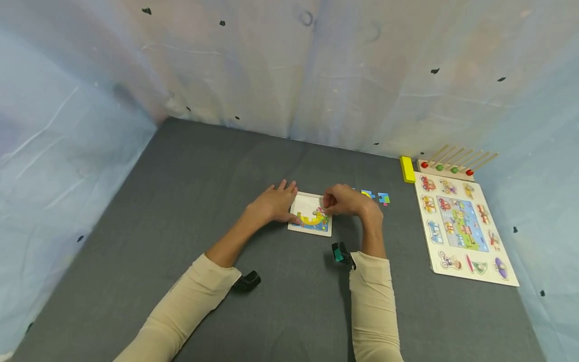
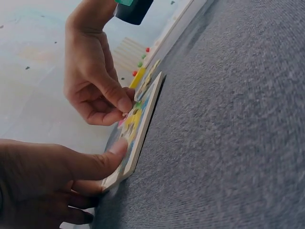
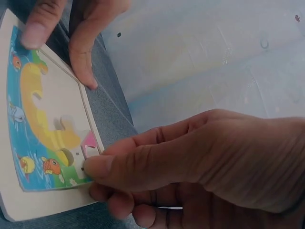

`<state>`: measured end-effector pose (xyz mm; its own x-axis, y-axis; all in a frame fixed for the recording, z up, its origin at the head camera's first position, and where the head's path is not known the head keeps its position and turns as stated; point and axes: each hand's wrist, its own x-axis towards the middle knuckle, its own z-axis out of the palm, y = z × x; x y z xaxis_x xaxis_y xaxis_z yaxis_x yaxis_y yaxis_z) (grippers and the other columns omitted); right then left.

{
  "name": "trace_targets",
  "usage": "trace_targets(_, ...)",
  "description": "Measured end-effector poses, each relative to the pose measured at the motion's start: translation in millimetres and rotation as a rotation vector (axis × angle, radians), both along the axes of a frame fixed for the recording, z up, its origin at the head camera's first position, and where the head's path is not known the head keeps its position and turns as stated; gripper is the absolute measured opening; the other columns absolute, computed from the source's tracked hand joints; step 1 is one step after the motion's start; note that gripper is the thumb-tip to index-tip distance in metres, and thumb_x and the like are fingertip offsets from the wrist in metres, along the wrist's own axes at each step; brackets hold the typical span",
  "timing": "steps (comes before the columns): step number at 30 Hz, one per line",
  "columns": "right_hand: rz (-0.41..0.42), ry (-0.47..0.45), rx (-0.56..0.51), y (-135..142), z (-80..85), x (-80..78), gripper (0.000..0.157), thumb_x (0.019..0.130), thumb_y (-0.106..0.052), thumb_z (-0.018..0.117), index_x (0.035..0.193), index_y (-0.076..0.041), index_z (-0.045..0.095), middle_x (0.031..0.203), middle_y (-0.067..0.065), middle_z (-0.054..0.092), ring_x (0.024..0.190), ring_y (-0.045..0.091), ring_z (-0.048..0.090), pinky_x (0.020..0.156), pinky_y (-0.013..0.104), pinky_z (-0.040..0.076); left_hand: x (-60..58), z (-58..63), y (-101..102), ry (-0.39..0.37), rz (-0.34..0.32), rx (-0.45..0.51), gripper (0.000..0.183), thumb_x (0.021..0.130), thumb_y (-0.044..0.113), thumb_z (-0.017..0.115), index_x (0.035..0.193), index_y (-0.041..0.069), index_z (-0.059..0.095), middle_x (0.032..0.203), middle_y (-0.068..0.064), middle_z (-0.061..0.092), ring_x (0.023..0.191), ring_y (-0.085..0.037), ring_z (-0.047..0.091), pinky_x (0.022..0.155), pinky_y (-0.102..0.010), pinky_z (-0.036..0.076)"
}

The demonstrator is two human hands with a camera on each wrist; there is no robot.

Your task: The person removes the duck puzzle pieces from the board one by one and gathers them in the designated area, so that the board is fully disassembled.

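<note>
A small wooden picture puzzle tray (image 1: 305, 201) lies on the grey table, its near part filled with pieces of blue water, fish and a yellow curve. My left hand (image 1: 273, 203) steadies the tray's left side, with the thumb (image 2: 118, 147) resting on its face and the other fingers stretched along and past the edge. At the right side, my right hand (image 1: 346, 199) pinches a puzzle piece (image 3: 89, 143) with a pink patch, thumb on top. Its other fingers are curled beside the tray, and they hide part of the piece.
Loose puzzle pieces (image 1: 384, 198) lie just right of the right hand. Farther right is a large wooden vehicle puzzle board (image 1: 431, 241), with a yellow block (image 1: 407, 169) and a peg stand (image 1: 445, 170) with red and green beads behind it. Pale sheeting (image 1: 289, 70) encloses the table.
</note>
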<state>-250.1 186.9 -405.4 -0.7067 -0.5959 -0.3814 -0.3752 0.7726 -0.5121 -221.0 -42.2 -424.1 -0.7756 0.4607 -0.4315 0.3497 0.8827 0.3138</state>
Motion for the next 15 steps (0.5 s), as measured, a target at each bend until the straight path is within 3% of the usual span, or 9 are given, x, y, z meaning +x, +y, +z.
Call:
trace_targets(8,0.004,-0.007,-0.015,-0.2,-0.9,0.4,0.004,0.098,-0.004,0.071,0.1,-0.001,0.072,0.094,0.011,0.071,0.081,0.016,0.06,0.075,0.028,0.052,0.1,-4.1,2.7,0.019,0.018,0.001,0.103,0.094,0.051,0.074,0.167,0.004,0.018,0.177,-0.012,0.006,0.166,-0.034,0.006,0.135,-0.055,0.014)
trace_targets(15,-0.018,0.032,-0.132,6.5,1.5,0.0,0.004,0.097,-0.005,0.073,0.097,-0.001,0.073,0.092,0.012,0.074,0.077,0.016,0.061,0.07,0.029,0.052,-1.1,-3.0,1.4,0.018,0.006,-0.01,0.103,0.095,0.053,0.073,0.167,0.004,0.017,0.177,-0.013,0.007,0.166,-0.034,0.006,0.135,-0.055,0.014)
